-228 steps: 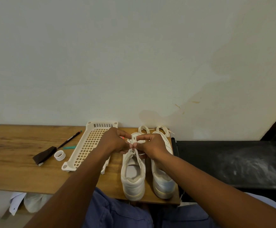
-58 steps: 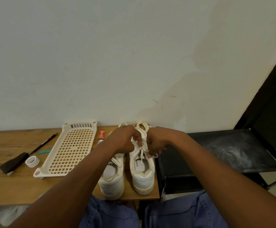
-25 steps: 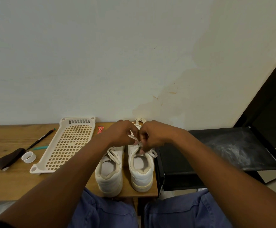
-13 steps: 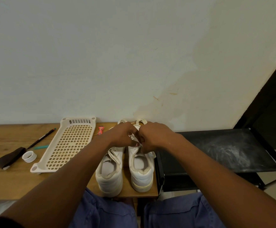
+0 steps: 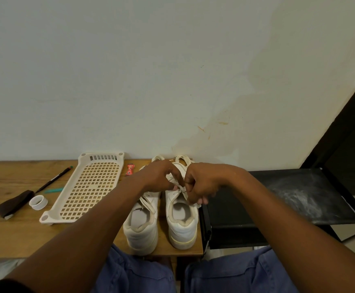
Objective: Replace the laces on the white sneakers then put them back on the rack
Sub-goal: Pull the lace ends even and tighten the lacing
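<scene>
hands: the left hand (image 5: 159,176) and right hand (image 5: 202,182) meet at centre frame above the tongue of the right white low-top sneaker (image 5: 180,218), fingers curled, each pinching the cream flat lace (image 5: 181,190) between them.
lace: it runs out from the fingertips down over the shoe's eyelets; a loose end shows just below the right hand.
pair: the left white low-top sneaker (image 5: 141,225) stands just beside its mate, heels toward the lower edge, its lace lying loose across the opening.
surface: both shoes sit at the right end of a wooden tabletop (image 5: 13,235), lower centre.
rack: a cream perforated plastic shoe rack tray (image 5: 87,187) lies left of the shoes.
right of frame: a black fabric stool (image 5: 288,197) adjoins the table.
</scene>
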Demonstrator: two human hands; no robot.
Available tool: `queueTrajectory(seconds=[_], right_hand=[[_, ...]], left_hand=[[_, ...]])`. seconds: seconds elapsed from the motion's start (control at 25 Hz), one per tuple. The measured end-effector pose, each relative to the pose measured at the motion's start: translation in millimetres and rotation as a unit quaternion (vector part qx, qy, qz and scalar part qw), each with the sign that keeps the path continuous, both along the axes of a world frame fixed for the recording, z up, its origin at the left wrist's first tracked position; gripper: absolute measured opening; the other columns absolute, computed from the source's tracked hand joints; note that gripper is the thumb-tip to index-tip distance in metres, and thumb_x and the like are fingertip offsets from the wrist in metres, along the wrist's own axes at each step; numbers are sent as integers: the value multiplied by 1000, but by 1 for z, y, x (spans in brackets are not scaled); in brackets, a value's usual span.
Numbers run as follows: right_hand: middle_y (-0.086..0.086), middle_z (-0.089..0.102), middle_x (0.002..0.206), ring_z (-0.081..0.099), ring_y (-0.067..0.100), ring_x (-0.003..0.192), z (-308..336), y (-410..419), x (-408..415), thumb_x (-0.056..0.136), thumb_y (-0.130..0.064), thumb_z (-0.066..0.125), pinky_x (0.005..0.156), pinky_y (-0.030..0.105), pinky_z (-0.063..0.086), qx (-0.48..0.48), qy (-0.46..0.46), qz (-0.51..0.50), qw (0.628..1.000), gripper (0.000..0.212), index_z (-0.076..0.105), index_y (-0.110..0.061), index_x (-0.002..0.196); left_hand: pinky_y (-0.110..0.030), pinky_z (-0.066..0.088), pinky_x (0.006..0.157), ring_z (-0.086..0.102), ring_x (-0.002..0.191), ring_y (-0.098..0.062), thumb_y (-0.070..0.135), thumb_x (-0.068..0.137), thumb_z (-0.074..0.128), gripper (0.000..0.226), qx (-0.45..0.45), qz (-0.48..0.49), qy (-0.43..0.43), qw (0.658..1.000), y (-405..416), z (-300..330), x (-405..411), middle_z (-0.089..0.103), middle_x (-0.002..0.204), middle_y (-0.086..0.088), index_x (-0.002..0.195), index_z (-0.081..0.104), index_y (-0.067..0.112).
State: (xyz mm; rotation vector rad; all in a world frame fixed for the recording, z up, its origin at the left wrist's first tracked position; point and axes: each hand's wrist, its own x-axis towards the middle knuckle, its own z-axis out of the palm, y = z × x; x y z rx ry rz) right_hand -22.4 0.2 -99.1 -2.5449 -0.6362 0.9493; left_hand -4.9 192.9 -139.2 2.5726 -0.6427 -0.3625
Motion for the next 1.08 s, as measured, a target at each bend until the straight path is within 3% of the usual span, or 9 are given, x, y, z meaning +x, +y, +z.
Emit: queueTrajectory(seconds=[0.16,0.28,0.36,0.44,0.56,0.8,1.08], right_hand=[[5,76,79,71,14,67,-1,-1,1,92,-18,77,60,24,53,-11,91,37,995,13,75,-20,79],[6,77,83,73,16,71,-2,-4,1,91,-29,80,63,27,56,-14,91,13,996,14,75,-18,83],[5,78,83,74,17,72,-3,-9,3,88,-37,81,65,29,60,-36,44,-31,998,24,74,-13,89],[5,78,86,76,18,76,-9,-11,5,88,-39,82,71,32,65,-72,-12,-64,995,32,73,-10,96],[7,78,90,77,19,79,-17,-6,2,89,-42,80,77,37,66,-88,-13,-67,994,38,74,-7,103],[9,80,87,79,21,78,-15,0,2,98,-22,69,82,38,65,-79,-43,-30,995,18,75,-6,99],[11,78,90,74,17,70,-17,-8,9,98,-18,65,75,35,64,-73,-14,-43,996,17,76,-6,101]], left_hand=[[0,31,68,51,95,1,22,85,82,22,-4,2,-5,1000,-1,-1,1,62,103,17,106,79,29],[-5,34,67,55,95,-1,23,84,82,22,-2,1,-4,1000,1,-2,1,67,105,16,104,79,32],[-8,39,68,60,92,-2,23,83,83,25,-3,0,-5,1000,1,-4,3,71,104,14,106,79,31],[-11,43,68,61,84,0,22,82,84,27,2,5,-5,1000,0,-5,3,71,95,14,108,80,29],[-17,52,72,66,77,-2,19,81,85,21,0,9,7,1000,-1,-2,4,75,85,12,102,82,24],[-34,60,84,72,80,-5,22,78,88,13,0,41,18,999,4,3,5,78,80,10,89,82,26],[-22,51,72,68,78,-3,19,80,86,14,18,71,-5,997,7,3,6,70,75,18,93,83,23]])
